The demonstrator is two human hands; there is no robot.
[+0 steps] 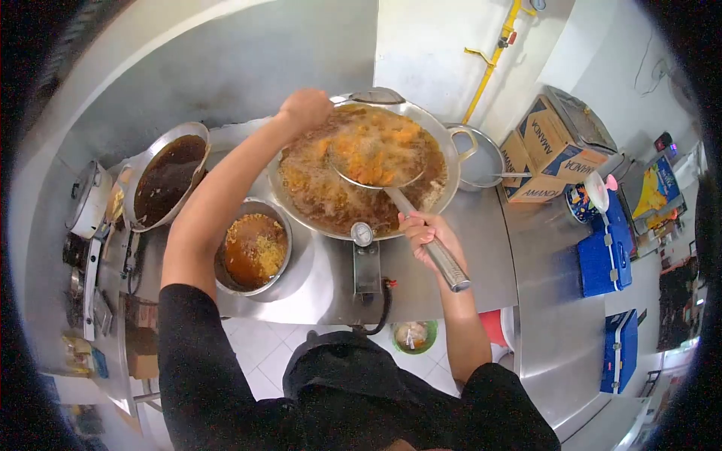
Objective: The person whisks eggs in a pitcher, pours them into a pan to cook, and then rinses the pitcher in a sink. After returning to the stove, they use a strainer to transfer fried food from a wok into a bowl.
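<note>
A wide wok (449, 180) of bubbling brown oil stands on the steel counter, full of floating golden bits. My right hand (434, 239) is closed around the thick metal handle of a large strainer (402, 201). The strainer's round head lies at the middle of the oil, with orange-brown frying food (383, 154) in and around it. At the wok's far left rim, my left hand (307, 111) is closed on a thin metal handle. That handle seems to lead to a mesh skimmer (382, 95) at the back rim; the fingers are partly hidden.
Left of the wok stand a pot (256, 252) with oil and yellow crumbs and a pan of dark liquid (171, 180). A dial thermometer (362, 234) sits at the wok's front. To the right are a metal pot (481, 158), cardboard boxes (553, 146) and a blue cooler (604, 255).
</note>
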